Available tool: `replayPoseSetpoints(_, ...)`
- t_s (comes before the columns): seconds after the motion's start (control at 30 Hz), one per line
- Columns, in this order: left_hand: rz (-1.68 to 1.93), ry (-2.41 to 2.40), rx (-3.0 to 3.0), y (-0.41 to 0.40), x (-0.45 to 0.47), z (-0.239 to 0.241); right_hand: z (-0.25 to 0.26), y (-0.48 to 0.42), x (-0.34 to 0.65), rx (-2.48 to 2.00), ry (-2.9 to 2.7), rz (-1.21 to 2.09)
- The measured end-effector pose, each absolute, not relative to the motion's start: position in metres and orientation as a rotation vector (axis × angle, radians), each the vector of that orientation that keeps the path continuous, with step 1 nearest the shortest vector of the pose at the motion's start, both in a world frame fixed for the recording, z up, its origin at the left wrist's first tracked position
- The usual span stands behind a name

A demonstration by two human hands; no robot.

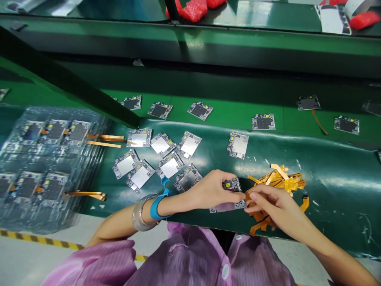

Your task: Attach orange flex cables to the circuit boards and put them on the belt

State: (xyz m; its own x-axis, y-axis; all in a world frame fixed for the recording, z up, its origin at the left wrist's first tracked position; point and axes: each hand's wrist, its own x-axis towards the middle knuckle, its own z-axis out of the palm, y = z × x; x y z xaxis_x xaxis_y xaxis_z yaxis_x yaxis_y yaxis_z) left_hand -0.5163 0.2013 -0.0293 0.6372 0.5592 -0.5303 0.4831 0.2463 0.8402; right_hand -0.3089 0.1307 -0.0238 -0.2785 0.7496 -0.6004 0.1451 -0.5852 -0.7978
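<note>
My left hand [216, 190] grips a small circuit board [235, 184] by its edges near the front of the bench. My right hand [275, 201] pinches an orange ribbon cable [248, 196] against the board's right edge; most of this cable is hidden by my fingers. Beside and partly beneath the right hand lies a loose pile of orange ribbon cables [279, 179]. Left of my left hand, several circuit boards with silver shields [169, 166] lie spread out, and one board [188, 180] is partly covered by my hand. Another board [239, 145] rests apart, beyond my hands.
Stacked clear plastic trays [18, 155] at the left hold boards with ribbon cables hanging over the side. Along the green strip [229, 107] behind lie more boards, one with a cable [320, 122]. A dark green post [89, 93] slants across the left, under a shelf [268, 41].
</note>
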Motion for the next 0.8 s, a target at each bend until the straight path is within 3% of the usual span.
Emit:
replayPoseSetpoints(0.23, 0.234, 0.977, 1.575, 0.214, -0.522, -0.021, -0.035, 0.159, -0.301, -1.473, -1.071, 1.915)
replayPoseSetpoints(0.43, 0.565, 1.318, 2.033, 0.315, -0.548, -0.055, -0.031, 0.276, -0.28, -1.549, -1.163, 1.516)
replayPoseSetpoints(0.63, 0.326, 1.253, 2.281, 0.411, -0.553, -0.083, -0.029, 0.374, -0.249, -1.817, -1.269, 1.181)
replayPoseSetpoints(0.8, 0.124, 1.283, 2.342, 0.435, -0.547, -0.091, -0.044, 0.317, -0.198, -1.957, -1.39, 0.936)
